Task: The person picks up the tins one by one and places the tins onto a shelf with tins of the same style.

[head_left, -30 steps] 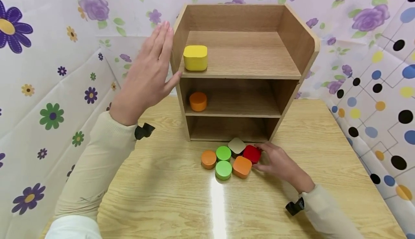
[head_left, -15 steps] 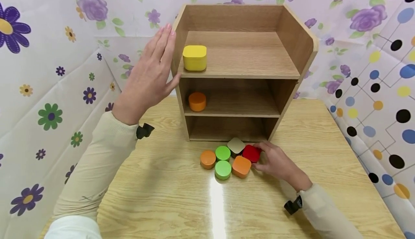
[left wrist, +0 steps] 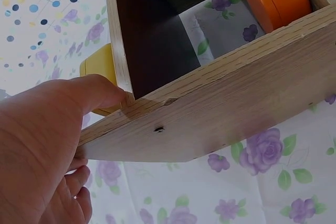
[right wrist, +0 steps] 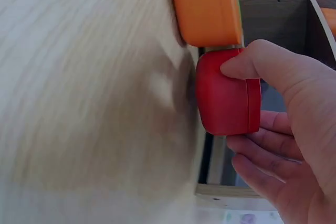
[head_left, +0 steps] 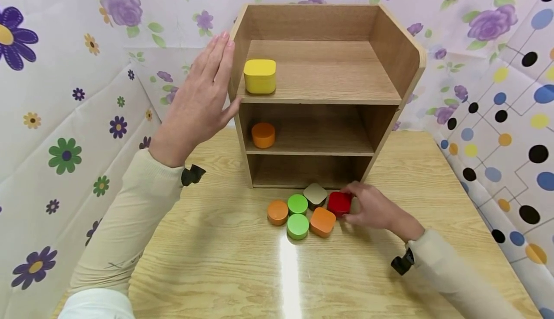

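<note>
My right hand (head_left: 373, 207) pinches a red box (head_left: 339, 204) with a rounded-square lid. In the right wrist view its thumb (right wrist: 243, 65) presses one side, with the other fingers at the far side. My left hand (head_left: 196, 98) lies with straight fingers along the outer left side of a small wooden shelf (head_left: 320, 101). In the left wrist view its thumb (left wrist: 102, 92) rests on the shelf's front edge. Left of the red box sit an orange square box (head_left: 322, 222), a beige-lidded box (head_left: 315, 195), two green round boxes (head_left: 297, 226) and an orange round box (head_left: 277, 212).
A yellow box (head_left: 260, 76) stands at the left of the top shelf. Below it, another orange round box (head_left: 263, 135) stands at the left of the middle shelf. Patterned cloth (head_left: 489, 165) hangs around the wooden table (head_left: 207, 261).
My right hand has shifted slightly right with the red box, opening a gap to the orange square box and the beige-lidded box. My left hand stays at the shelf's side.
</note>
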Tool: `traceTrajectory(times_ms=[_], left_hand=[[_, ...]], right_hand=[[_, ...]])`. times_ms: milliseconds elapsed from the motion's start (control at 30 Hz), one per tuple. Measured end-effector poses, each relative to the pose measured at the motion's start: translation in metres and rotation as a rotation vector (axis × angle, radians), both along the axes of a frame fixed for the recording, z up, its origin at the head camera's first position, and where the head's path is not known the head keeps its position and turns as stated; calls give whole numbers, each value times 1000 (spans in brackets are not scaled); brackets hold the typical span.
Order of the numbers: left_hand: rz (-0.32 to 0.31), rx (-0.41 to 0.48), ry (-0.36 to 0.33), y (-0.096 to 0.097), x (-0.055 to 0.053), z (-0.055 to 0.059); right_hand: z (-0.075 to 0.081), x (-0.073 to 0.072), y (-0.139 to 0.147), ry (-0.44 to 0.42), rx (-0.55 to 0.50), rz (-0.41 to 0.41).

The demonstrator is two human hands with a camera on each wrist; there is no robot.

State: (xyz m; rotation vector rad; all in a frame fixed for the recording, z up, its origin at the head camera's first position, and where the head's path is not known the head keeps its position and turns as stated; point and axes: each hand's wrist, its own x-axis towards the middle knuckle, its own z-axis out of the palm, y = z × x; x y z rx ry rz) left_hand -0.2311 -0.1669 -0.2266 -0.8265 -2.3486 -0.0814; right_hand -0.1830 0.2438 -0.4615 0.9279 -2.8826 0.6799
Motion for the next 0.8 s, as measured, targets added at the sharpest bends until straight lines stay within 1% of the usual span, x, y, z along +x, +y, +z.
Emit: traceTrajectory(times_ms=[133,267,500,700,800], left_hand=[[-3,0,0,0,0,1],[-2,-4,1,0,1,1],[0,-1,-1,-1,0,1],[-7,-3,3,0,0,1],[-8,-1,5,0,0,1]], right_hand=[[16,-1,3,-9,26,13],[38,0,3,-8,41,41],[86,3,-5,-66,53,70],[128,6,-18,-108,9,135],[151,7,-25,-109,9,161]])
